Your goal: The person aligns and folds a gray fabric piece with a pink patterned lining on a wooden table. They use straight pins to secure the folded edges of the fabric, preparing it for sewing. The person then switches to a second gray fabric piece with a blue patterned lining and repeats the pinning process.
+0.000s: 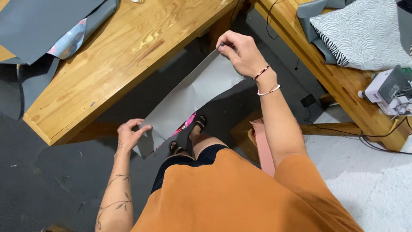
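**Two hands stretch a grey strip between them**

Two hands hold one long strip of grey, leather-like sheet material [193, 92] in the air, over the dark floor [47, 180] in front of the person's legs. The right hand [242, 53] pinches the strip's far upper corner between thumb and fingertips, raised and out ahead of the body. The left hand [131, 133] clamps the near lower end, low and close to the left knee, fingers folded over the edge. The hands are well apart, at opposite ends of the strip.

The strip's long axis runs on a slant, from lower left up to upper right, and the sheet hangs fairly taut between the two grips. A flash of pink printed pattern shows on its underside near the lower end.

The strip lies just beside the edge of the wooden plank worktop [120, 60], not touching it as far as can be told. More grey sheets [38, 25] rest on that worktop.
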